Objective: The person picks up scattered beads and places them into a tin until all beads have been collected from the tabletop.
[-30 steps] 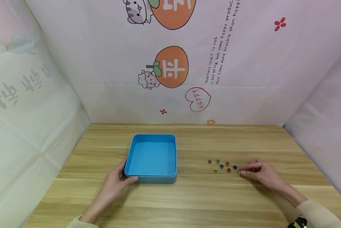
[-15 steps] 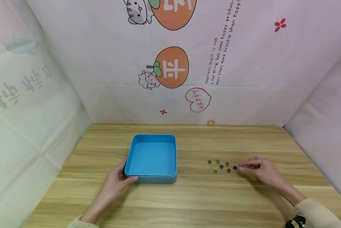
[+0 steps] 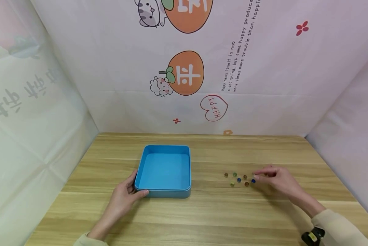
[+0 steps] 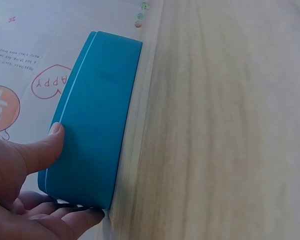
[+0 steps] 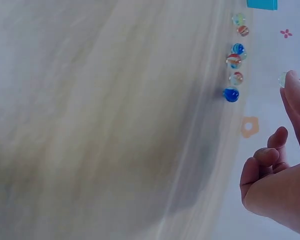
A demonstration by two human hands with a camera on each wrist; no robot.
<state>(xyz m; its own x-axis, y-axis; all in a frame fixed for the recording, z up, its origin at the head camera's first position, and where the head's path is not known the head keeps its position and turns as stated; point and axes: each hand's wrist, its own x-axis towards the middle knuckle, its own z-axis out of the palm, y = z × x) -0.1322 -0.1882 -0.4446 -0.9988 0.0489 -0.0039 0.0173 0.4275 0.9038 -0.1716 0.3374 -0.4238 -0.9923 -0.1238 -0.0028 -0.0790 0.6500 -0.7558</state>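
My left hand (image 3: 124, 195) grips the front left corner of an open blue box (image 3: 165, 171), thumb on the near wall and fingers around the left side. That thumb lies at the rim in the left wrist view. At the right, my right hand (image 3: 283, 182) pinches a clear, pale green marble (image 5: 282, 79) between thumb and forefinger, raised over the table. The other fingers are curled back. Just below and left of these fingertips lies a dark blue marble (image 3: 253, 181), with several brown, green and blue ones beyond it, such as a brown marble (image 3: 226, 175).
The wooden table (image 3: 202, 218) meets a printed white cloth (image 3: 263, 68) at the back, and cloth also hangs along both sides. A stretch of table separates the box from the loose marbles. A black band (image 3: 313, 236) is on the right wrist.
My right hand has lifted the pale green marble off the table and moved slightly left and away, over the blue marble. The left hand and box have stayed put.
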